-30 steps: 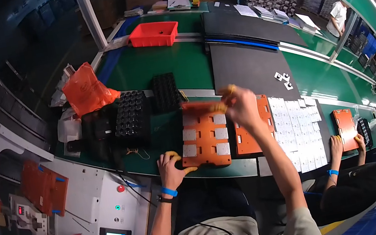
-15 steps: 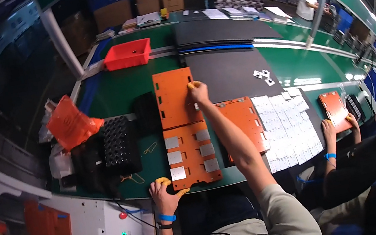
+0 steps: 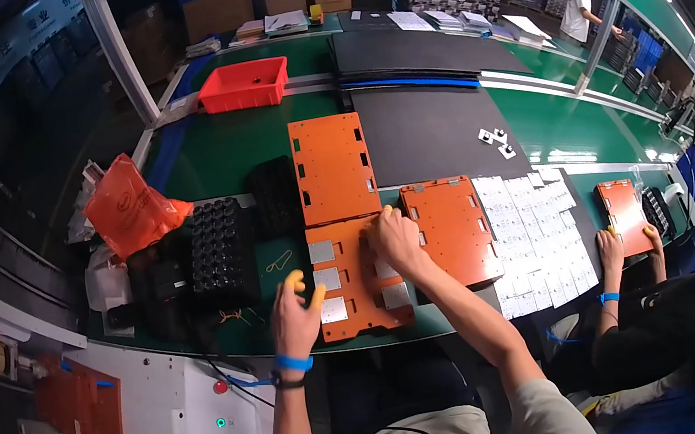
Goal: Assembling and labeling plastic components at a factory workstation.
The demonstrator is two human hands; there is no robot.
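Note:
An orange fixture lies opened flat before me: its lower panel [image 3: 359, 294] carries silver metal plates [image 3: 327, 279] in columns along both sides, and its upper panel [image 3: 334, 168] has slots along its edges. My right hand [image 3: 398, 238] is over the lower panel's upper right corner, its fingers curled together and covering the topmost plate on that side. Whatever it pinches, if anything, is hidden. Beside the lower panel's left edge hovers my left hand [image 3: 294, 321], with yellow finger covers, thumb and fingers apart, holding nothing.
Another orange fixture [image 3: 450, 231] lies to the right, then rows of white cards [image 3: 527, 232]. A black tray of round cups [image 3: 220, 249] and an orange bag [image 3: 132, 208] are left. A red bin [image 3: 244, 86] stands behind. A co-worker at right handles an orange fixture [image 3: 623, 215].
My right hand has come back from the upper panel's right edge to the lower panel's top right. My left hand has lifted off the near left corner and moved up. The view has shifted slightly.

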